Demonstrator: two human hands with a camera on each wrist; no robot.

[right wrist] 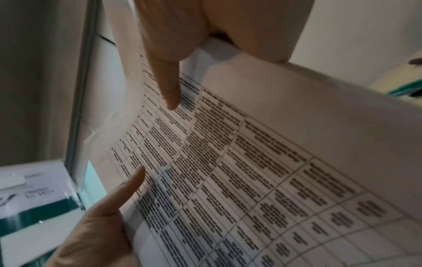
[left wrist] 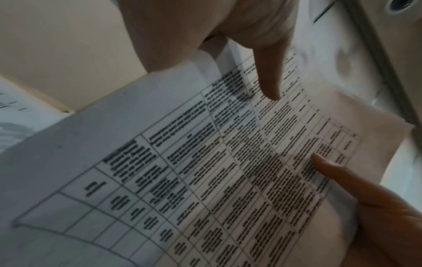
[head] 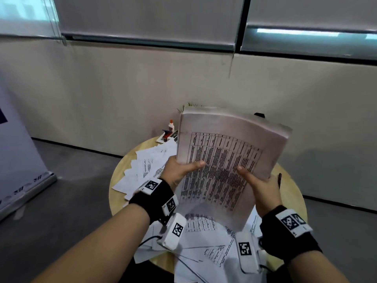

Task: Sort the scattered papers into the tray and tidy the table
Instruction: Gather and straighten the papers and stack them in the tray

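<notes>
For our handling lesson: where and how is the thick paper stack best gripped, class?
Take the paper stack at its near, lower edge, one hand on each side, as the left hand and right hand do: thumbs on the printed face, fingers behind. The stack bows, so a two-sided grip likely stops the sheets fanning out.

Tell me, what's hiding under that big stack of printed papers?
Under the thick stack of printed papers, loose white sheets cover the round wooden table. Anything directly behind the stack is covered.
</notes>
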